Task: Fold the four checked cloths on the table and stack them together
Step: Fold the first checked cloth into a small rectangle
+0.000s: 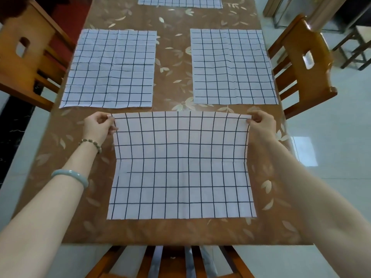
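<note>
Two far corners of the nearest checked cloth (180,167) sit pinched in my left hand (98,127) and right hand (261,123), its near edge on the bench (172,57) toward me.

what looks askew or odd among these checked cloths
Nothing stands out: three white black-checked cloths lie flat on the brown table; the left hand and right hand pinch far corners of the nearest cloth.

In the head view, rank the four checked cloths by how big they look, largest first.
1. Near white black-checked cloth, far edge lifted: largest, though closest to the camera.
2. Left checked cloth and right checked cloth: look about alike.
3. Far checked cloth: smallest showing, cut off by the top edge.
</note>
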{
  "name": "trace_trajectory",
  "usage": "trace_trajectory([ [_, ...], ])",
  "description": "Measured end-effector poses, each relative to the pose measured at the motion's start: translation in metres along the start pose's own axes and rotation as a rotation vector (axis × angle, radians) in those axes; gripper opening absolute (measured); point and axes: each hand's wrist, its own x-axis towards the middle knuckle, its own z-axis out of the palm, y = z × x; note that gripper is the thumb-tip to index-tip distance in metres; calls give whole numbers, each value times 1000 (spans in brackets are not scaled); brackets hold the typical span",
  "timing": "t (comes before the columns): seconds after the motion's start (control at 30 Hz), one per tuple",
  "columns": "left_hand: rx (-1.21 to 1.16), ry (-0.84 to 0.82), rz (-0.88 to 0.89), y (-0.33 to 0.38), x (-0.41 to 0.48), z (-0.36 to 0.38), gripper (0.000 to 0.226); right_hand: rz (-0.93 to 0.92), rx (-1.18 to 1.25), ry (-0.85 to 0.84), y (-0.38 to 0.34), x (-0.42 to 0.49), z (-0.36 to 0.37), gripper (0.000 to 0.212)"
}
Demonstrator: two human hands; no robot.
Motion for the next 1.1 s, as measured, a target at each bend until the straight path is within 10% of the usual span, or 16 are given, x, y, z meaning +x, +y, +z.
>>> trace_trajectory([
  [0.3,-46,-34,121,20,-38,-31,18,-9,102,47,-4,-40,-33,14],
  [0.8,-169,-247,-262,-67,-111,-52,15,378,529,-176,58,-149,-39,12],
  [1.1,-29,-245,-350,-94,-127,-48,18,528,344,-281,72,-169,-32,8],
])
